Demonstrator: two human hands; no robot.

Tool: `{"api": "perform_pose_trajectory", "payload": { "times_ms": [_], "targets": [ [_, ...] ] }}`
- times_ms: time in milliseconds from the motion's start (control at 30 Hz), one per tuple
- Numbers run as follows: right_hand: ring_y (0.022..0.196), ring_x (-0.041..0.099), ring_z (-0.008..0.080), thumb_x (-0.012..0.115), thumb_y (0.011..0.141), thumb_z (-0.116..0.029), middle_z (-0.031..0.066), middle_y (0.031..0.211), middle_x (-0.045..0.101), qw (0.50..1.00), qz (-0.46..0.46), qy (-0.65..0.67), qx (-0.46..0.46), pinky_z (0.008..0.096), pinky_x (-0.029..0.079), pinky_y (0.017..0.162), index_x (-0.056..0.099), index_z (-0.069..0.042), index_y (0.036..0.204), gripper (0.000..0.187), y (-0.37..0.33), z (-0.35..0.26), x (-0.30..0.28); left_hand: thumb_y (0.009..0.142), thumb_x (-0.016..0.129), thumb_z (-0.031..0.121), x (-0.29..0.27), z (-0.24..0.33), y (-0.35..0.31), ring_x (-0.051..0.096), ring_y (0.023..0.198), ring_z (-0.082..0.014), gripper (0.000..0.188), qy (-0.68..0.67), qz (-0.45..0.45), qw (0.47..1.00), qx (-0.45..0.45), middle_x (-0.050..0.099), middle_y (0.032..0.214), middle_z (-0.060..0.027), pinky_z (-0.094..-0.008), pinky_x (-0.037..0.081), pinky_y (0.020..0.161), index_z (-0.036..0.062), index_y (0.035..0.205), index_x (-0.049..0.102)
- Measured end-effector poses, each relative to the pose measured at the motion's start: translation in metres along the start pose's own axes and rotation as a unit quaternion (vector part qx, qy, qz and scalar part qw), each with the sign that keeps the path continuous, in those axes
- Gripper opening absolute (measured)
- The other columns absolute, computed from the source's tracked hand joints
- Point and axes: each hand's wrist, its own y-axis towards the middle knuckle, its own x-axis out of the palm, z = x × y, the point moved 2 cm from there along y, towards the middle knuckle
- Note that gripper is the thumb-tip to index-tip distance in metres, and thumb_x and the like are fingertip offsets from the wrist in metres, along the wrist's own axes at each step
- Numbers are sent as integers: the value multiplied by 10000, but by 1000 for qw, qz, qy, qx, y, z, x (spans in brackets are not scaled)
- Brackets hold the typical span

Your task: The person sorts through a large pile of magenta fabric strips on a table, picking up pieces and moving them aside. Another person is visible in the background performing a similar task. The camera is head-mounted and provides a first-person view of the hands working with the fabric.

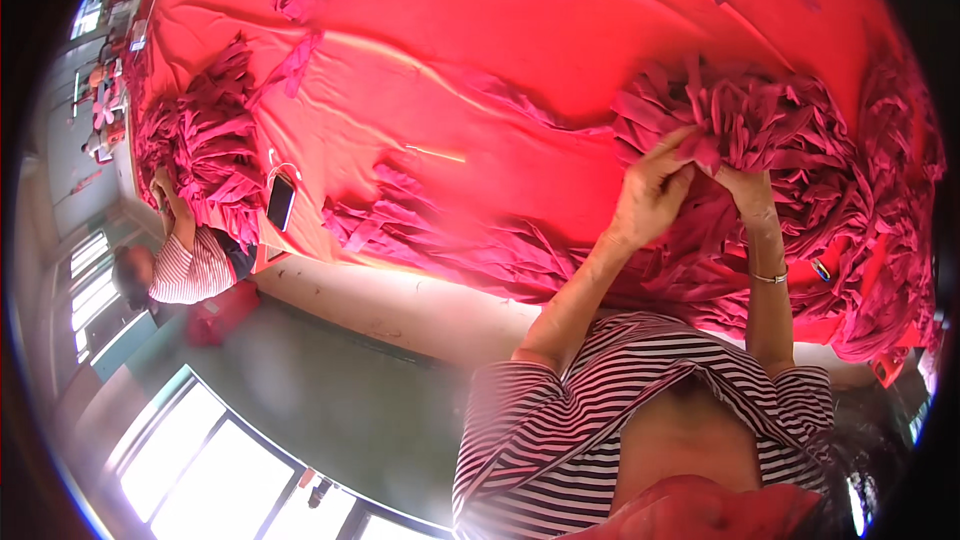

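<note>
Sorting step: my left hand [652, 190] and right hand [745, 190] both pinch one magenta fabric strip [712, 145] atop the strip pile [800, 140] at 2 o'clock. Next move, I judge, calls for pulling it free.

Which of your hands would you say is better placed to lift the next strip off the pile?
Probably the left hand: its fingers already pinch a magenta strip on top of the pile, with open cloth beside it. The right hand sits lower, partly buried.

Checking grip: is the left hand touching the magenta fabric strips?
Touching. The head view shows the left hand pinching into the pile of magenta fabric strips.
</note>
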Motion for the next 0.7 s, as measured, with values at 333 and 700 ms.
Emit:
{"api": "perform_pose_trajectory", "payload": {
  "times_ms": [333,700],
  "targets": [
    [740,522,118,612,736,0,9,874,571,979,180,51,-78,290,453,712,579,11,992,259,-34,-16,-10,728,750,285,-184,-95,74,594,621,-235,318,376,359,830,-203,631,706,-134,-377,483,580,3,786,615],
    [787,584,165,617,773,-65,45,908,622,996,49,-10,-77,300,474,715,606,14,976,218,-87,21,-68,873,547,28,-155,-39,65,590,841,-193,18,-74,183,978,-64,626,852,-97,-365,469,797,40,886,543]
  ]
}}
